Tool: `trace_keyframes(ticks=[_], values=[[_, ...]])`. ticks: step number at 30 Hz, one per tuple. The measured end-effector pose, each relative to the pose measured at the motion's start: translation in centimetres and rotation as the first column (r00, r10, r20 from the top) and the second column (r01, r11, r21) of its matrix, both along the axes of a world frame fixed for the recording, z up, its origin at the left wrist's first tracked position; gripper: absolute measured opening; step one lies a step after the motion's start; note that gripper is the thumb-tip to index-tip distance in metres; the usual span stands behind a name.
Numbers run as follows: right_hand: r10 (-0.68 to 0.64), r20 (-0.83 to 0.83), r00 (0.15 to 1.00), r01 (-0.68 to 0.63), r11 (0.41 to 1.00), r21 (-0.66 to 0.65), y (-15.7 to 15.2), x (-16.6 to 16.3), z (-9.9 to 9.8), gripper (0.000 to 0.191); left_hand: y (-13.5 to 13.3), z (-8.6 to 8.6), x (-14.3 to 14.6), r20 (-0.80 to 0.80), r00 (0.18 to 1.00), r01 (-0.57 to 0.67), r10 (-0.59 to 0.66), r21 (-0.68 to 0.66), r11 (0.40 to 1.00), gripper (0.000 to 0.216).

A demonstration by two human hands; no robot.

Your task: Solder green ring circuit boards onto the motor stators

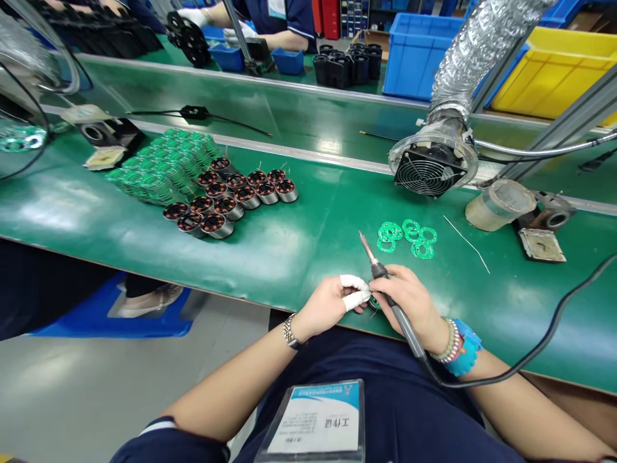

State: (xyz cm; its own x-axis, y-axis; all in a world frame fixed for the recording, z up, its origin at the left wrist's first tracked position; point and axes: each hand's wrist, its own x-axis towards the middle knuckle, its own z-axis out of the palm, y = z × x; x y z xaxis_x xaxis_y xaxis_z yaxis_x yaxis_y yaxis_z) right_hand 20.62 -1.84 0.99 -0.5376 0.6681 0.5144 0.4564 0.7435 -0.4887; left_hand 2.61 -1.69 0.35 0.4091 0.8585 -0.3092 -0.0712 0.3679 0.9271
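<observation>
My right hand [409, 299] is closed around a soldering iron [403, 326], whose metal tip points up and away from me. With white finger cots on its thumb and forefinger, my left hand [335, 301] pinches at a small part with a green ring-shaped circuit board [375, 302] near the bench's front edge. The fingers of both hands meet there and hide most of that part; a thin copper wire sticks out below. Beyond my hands lie several loose green ring boards [407, 238]. Motor stators [231, 199] with copper windings stand grouped to the left, beside stacked green boards [164, 164].
A fume extractor fan [429, 170] hangs at the right on a foil duct. Near it are a round tub [501, 204], an iron stand with sponge [542, 244] and a solder wire [466, 244]. The iron's cord [544, 347] loops right. Across the bench a gloved co-worker [270, 26] handles black parts.
</observation>
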Motion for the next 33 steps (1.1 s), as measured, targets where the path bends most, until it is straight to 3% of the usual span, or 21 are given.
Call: trace_keyframes(ticks=[10,16,19,23,33], values=[[-0.051,0.009,0.999,0.051,0.998,0.025,-0.6,-0.8,0.1,0.027,-0.5,0.3,0.1,0.047,0.998,-0.042,0.043,-0.014,0.999,0.025],[-0.152,-0.084,0.985,0.144,0.985,-0.099,-1.4,0.2,1.9,0.02,-0.6,0.4,-0.1,0.023,1.0,-0.015,0.016,-0.053,0.998,0.021],[-0.129,-0.135,0.982,0.103,0.976,-0.19,-1.8,1.8,3.1,0.018,-0.5,0.3,-0.2,-0.011,1.0,0.01,-0.01,-0.059,0.998,0.019],[-0.038,-0.154,0.987,0.009,0.983,-0.184,-2.4,3.5,4.1,0.031,-0.3,0.4,-0.2,-0.045,0.999,0.018,-0.021,-0.051,0.999,0.017],[-0.043,-0.161,0.986,-0.012,0.946,-0.324,-3.2,4.1,4.2,0.026,-0.2,0.4,-0.3,-0.074,0.997,0.025,-0.028,-0.032,0.999,0.011]])
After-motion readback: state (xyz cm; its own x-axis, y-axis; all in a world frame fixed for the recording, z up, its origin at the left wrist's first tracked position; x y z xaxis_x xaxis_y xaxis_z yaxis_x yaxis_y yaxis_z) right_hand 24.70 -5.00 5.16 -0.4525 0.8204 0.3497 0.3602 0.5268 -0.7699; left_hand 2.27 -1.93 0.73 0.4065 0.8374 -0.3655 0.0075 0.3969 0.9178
